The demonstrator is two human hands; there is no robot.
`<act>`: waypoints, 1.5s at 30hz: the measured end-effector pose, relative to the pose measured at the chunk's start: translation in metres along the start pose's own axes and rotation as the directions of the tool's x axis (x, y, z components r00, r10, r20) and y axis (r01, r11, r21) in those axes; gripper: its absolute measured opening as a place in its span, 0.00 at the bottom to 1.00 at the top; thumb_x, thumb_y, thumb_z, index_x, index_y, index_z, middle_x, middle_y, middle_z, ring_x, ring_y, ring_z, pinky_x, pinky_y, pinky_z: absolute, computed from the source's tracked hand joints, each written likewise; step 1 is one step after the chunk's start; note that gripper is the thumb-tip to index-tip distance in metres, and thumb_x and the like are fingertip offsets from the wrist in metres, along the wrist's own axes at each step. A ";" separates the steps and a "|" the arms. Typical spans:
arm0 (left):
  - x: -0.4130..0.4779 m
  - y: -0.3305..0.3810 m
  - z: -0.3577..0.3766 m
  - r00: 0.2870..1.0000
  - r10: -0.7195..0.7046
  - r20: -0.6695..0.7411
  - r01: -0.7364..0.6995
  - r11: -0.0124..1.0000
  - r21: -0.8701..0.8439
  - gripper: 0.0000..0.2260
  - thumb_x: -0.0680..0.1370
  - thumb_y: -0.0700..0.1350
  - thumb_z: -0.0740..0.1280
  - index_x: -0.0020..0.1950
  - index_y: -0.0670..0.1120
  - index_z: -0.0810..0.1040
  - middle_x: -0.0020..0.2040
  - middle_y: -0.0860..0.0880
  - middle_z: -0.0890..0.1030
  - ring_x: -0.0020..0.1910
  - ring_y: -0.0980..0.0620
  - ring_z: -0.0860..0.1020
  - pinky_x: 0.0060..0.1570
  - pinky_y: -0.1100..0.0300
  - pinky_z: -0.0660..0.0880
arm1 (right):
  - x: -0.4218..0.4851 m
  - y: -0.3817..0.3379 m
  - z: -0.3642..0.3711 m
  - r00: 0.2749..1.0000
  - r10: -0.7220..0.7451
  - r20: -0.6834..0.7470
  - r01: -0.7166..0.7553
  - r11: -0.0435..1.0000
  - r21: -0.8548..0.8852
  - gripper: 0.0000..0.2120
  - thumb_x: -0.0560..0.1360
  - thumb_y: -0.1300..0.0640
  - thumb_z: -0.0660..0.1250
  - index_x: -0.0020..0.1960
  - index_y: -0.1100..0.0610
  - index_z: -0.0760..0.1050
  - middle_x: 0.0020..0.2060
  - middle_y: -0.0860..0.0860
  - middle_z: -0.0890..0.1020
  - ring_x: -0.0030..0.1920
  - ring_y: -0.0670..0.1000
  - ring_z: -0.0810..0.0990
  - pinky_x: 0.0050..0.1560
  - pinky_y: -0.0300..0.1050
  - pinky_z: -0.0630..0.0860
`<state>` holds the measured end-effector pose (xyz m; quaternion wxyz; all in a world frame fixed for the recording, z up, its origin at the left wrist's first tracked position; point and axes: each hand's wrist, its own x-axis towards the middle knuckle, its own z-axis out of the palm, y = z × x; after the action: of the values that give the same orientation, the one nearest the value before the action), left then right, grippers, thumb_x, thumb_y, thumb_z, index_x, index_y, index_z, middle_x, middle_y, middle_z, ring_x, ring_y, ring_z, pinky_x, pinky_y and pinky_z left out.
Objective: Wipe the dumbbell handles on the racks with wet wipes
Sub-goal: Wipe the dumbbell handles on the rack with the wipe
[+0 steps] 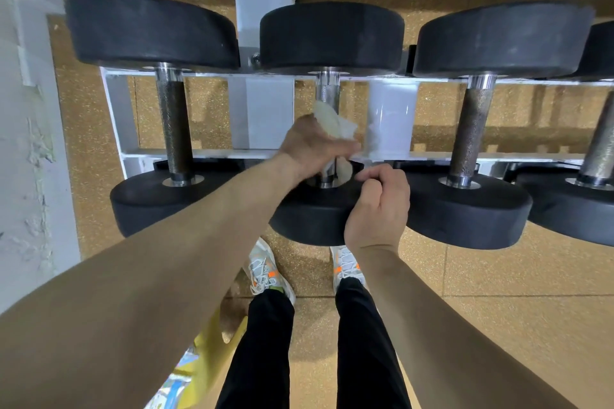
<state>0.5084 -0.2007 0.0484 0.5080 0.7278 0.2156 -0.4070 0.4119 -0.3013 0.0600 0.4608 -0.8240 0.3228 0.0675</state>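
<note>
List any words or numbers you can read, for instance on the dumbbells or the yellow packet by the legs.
No text can be read anywhere.
dumbbells: the black ends show no numbers or brand.
yellow packet: coloured print, too blurred to read.

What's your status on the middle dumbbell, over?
Left hand grips wet wipe round middle dumbbell handle. Right hand holds near head, steadying. Nothing in the way of the handle.
</note>
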 end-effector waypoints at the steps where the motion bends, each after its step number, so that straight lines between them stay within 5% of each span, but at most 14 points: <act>1: -0.005 -0.005 -0.002 0.999 -0.043 0.019 0.040 0.989 0.144 0.20 0.68 0.52 0.81 0.52 0.49 0.75 0.43 0.54 0.79 0.42 0.57 0.77 0.35 0.65 0.71 | 0.000 0.000 0.000 1.000 -0.001 0.000 0.001 1.000 -0.007 0.10 0.72 0.57 0.53 0.41 0.52 0.73 0.44 0.48 0.75 0.50 0.50 0.71 0.50 0.26 0.62; 5: -0.001 -0.004 -0.014 0.992 -0.081 0.093 0.056 0.967 0.250 0.25 0.67 0.54 0.82 0.57 0.48 0.77 0.48 0.52 0.82 0.45 0.55 0.78 0.40 0.63 0.74 | 0.000 0.001 0.001 1.000 0.007 0.005 -0.007 1.000 -0.013 0.10 0.72 0.56 0.53 0.41 0.51 0.73 0.43 0.45 0.74 0.50 0.50 0.71 0.50 0.27 0.62; 8: 0.008 0.007 -0.010 0.998 -0.047 0.045 0.053 0.987 -0.150 0.18 0.69 0.46 0.81 0.54 0.44 0.81 0.50 0.46 0.86 0.50 0.48 0.84 0.52 0.52 0.82 | 0.001 0.002 0.000 1.000 0.010 0.003 -0.009 1.000 -0.011 0.11 0.72 0.56 0.53 0.41 0.53 0.74 0.43 0.47 0.75 0.51 0.50 0.71 0.51 0.27 0.62; 12: 0.018 0.024 -0.007 0.986 0.114 -0.121 -0.154 0.900 -0.408 0.08 0.77 0.44 0.73 0.44 0.40 0.82 0.41 0.44 0.83 0.40 0.50 0.81 0.43 0.59 0.79 | 0.001 0.002 0.000 1.000 0.002 0.016 -0.001 1.000 -0.005 0.11 0.72 0.57 0.53 0.41 0.52 0.74 0.43 0.46 0.75 0.50 0.48 0.70 0.50 0.26 0.62; 18: -0.004 0.000 -0.019 0.995 0.046 0.091 -0.064 0.977 0.205 0.17 0.82 0.57 0.64 0.54 0.44 0.81 0.48 0.49 0.84 0.49 0.49 0.81 0.49 0.59 0.76 | 0.000 0.000 -0.002 1.000 -0.003 0.023 0.003 1.000 -0.005 0.11 0.72 0.56 0.52 0.41 0.50 0.73 0.43 0.44 0.74 0.50 0.48 0.70 0.50 0.25 0.61; 21: -0.025 0.001 -0.025 0.992 0.002 0.130 -0.065 0.873 0.483 0.10 0.85 0.50 0.60 0.56 0.44 0.74 0.47 0.48 0.79 0.42 0.52 0.74 0.35 0.62 0.66 | -0.002 0.000 -0.002 1.000 -0.005 0.024 0.005 1.000 0.000 0.11 0.73 0.56 0.53 0.42 0.51 0.74 0.43 0.44 0.74 0.51 0.49 0.71 0.50 0.24 0.61; 24: -0.051 -0.005 -0.034 0.992 0.006 0.124 -0.071 0.849 0.524 0.09 0.85 0.43 0.60 0.63 0.44 0.73 0.53 0.47 0.79 0.47 0.50 0.76 0.36 0.62 0.66 | 0.000 0.000 -0.004 0.998 -0.029 0.054 0.029 1.000 -0.012 0.13 0.74 0.56 0.54 0.50 0.54 0.76 0.47 0.49 0.77 0.53 0.52 0.73 0.54 0.31 0.66; 26: -0.069 -0.012 -0.047 0.995 0.041 0.096 -0.070 0.941 0.330 0.09 0.84 0.44 0.62 0.64 0.45 0.75 0.52 0.49 0.81 0.51 0.51 0.79 0.46 0.65 0.73 | 0.002 -0.003 -0.011 0.990 -0.097 0.105 0.105 0.992 -0.071 0.18 0.77 0.55 0.54 0.61 0.57 0.76 0.53 0.50 0.77 0.56 0.51 0.74 0.61 0.43 0.71; 28: -0.088 -0.015 -0.057 0.979 0.103 0.176 -0.080 0.988 -0.134 0.11 0.83 0.39 0.64 0.65 0.45 0.76 0.58 0.46 0.84 0.60 0.48 0.81 0.61 0.56 0.77 | 0.003 -0.010 -0.020 0.964 -0.148 0.222 0.173 0.980 -0.097 0.21 0.80 0.51 0.54 0.70 0.55 0.73 0.59 0.48 0.78 0.60 0.49 0.75 0.65 0.47 0.71; 31: -0.099 -0.015 -0.058 0.945 0.176 0.277 0.056 0.747 -0.663 0.15 0.80 0.31 0.63 0.65 0.42 0.74 0.64 0.39 0.81 0.64 0.43 0.79 0.63 0.51 0.78 | 0.008 -0.032 -0.034 0.882 -0.047 0.470 -0.001 0.995 0.101 0.22 0.79 0.41 0.56 0.66 0.50 0.78 0.60 0.46 0.82 0.62 0.47 0.79 0.69 0.49 0.71; 35: -0.085 -0.021 -0.054 0.954 0.217 0.208 0.050 0.566 -0.823 0.11 0.75 0.33 0.67 0.53 0.46 0.79 0.55 0.41 0.80 0.58 0.44 0.80 0.63 0.52 0.76 | 0.030 -0.058 -0.049 0.689 -0.010 0.725 -0.115 0.986 0.122 0.11 0.83 0.49 0.64 0.52 0.53 0.82 0.41 0.50 0.87 0.44 0.48 0.84 0.57 0.50 0.78; 39: -0.079 -0.017 -0.052 0.985 0.084 0.152 0.063 0.645 -0.762 0.04 0.74 0.44 0.74 0.46 0.48 0.80 0.51 0.48 0.83 0.55 0.47 0.82 0.63 0.47 0.77 | 0.052 -0.054 -0.047 0.772 0.040 0.634 -0.114 0.990 0.077 0.03 0.77 0.58 0.73 0.49 0.53 0.80 0.40 0.50 0.85 0.41 0.49 0.83 0.58 0.61 0.80; 41: -0.074 -0.012 -0.048 1.000 -0.016 -0.001 0.012 0.771 -0.637 0.05 0.75 0.44 0.76 0.45 0.46 0.81 0.46 0.47 0.85 0.51 0.46 0.85 0.59 0.47 0.80 | 0.061 -0.050 -0.043 0.818 0.045 0.574 -0.018 0.998 -0.053 0.04 0.75 0.57 0.73 0.47 0.52 0.79 0.44 0.55 0.84 0.43 0.50 0.81 0.49 0.56 0.79; 45: -0.052 -0.015 -0.044 0.951 -0.052 -0.306 0.020 0.994 -0.108 0.14 0.73 0.35 0.74 0.54 0.47 0.77 0.48 0.47 0.81 0.41 0.53 0.80 0.41 0.69 0.79 | 0.070 -0.045 -0.037 0.895 0.030 0.446 0.197 0.869 -0.454 0.05 0.77 0.58 0.68 0.51 0.50 0.75 0.50 0.51 0.80 0.47 0.54 0.79 0.42 0.44 0.72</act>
<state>0.4839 -0.1493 0.0884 0.4975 0.7512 0.3264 -0.2858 0.4864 -0.3472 0.0845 0.3013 -0.8899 0.1459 0.3099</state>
